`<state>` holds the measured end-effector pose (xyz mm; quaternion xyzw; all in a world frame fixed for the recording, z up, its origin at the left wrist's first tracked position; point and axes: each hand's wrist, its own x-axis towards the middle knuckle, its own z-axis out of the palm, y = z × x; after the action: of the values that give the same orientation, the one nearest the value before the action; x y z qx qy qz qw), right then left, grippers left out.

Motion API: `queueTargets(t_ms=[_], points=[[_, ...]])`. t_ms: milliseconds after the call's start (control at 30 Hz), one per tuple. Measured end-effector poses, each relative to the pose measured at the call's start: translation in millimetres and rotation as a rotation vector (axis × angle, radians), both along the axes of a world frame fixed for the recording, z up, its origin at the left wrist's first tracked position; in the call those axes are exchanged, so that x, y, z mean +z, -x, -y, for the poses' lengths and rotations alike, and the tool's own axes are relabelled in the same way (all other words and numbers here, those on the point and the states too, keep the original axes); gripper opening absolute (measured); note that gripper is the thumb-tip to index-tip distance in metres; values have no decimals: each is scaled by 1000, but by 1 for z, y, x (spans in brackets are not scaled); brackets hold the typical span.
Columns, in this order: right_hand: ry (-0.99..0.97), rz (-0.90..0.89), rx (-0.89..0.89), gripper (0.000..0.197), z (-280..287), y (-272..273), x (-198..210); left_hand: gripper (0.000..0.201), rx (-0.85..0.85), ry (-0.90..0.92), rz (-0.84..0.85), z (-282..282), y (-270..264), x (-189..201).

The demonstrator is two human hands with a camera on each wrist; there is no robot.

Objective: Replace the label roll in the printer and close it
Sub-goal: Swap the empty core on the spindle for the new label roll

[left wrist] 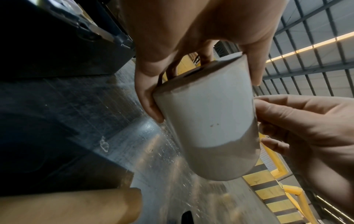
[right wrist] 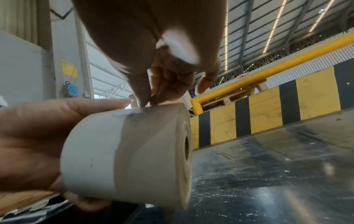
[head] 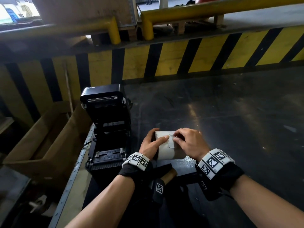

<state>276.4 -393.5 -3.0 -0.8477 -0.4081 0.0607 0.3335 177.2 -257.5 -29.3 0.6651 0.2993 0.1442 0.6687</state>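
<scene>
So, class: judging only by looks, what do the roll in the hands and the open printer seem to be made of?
Label roll: looks like wound paper, matt white and greyish-brown, layered end face around a core hole. Printer: probably moulded black plastic, smooth and slightly glossy, with highlights along the raised lid's edge. Neither can be confirmed by sight.

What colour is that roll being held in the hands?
The label roll is white, with a duller grey-beige band toward one end; the right wrist view shows it best.
</scene>
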Motion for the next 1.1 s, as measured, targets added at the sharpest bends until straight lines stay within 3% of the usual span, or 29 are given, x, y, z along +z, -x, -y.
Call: queueTargets(t_ms=[200,567,767,967,1100], points=[[56,-98,21,14,-5,-3,-9,35,7,-10,-48,-1,3,-8],[-85,-289,86,11,19,5,-33,37,44,19,-151,-8,-1,-29],[-207,-343,-164,2,28,-45,-32,50,61,-35,-189,-11,-13,-42],[226,-359,-282,13,45,-101,-71,49,76,-63,-211,-18,-20,-54],[438,-339,-284,14,49,-110,-104,53,56,-88,-221,-17,-24,-54]])
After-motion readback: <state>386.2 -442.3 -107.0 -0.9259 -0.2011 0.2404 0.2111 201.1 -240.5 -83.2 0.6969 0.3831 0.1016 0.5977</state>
